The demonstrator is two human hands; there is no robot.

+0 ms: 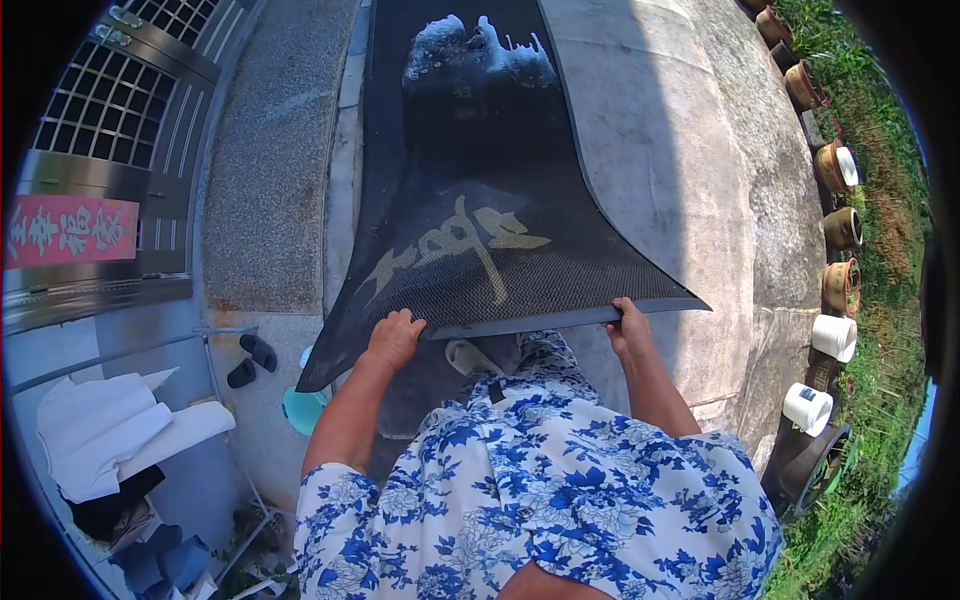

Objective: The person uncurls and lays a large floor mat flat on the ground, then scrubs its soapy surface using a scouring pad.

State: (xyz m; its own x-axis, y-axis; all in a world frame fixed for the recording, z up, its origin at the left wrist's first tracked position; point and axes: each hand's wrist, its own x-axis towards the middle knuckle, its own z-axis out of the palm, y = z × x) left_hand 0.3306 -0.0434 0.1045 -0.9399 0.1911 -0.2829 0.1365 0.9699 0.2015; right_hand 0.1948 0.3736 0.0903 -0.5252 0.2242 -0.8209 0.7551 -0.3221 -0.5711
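Observation:
A long dark floor mat [480, 150] with a pale yellow character on it stretches away from me. Its near edge is lifted off the ground. My left hand [397, 338] is closed over that edge, left of the middle. Towards the right corner, my right hand [627, 325] pinches the same edge, thumb on top. White foam [480, 55] lies on the far part of the mat. Below the raised edge, a light-coloured shoe [468, 357] shows on my foot. Part of a turquoise basin [303, 408] shows beside my left forearm.
Dark slippers [260, 352] lie on the ground at left, near a rack with white cloths [105, 430]. A metal door [110, 160] with a red banner stands at upper left. Flowerpots [842, 228] and white buckets [833, 338] line the grassy right edge.

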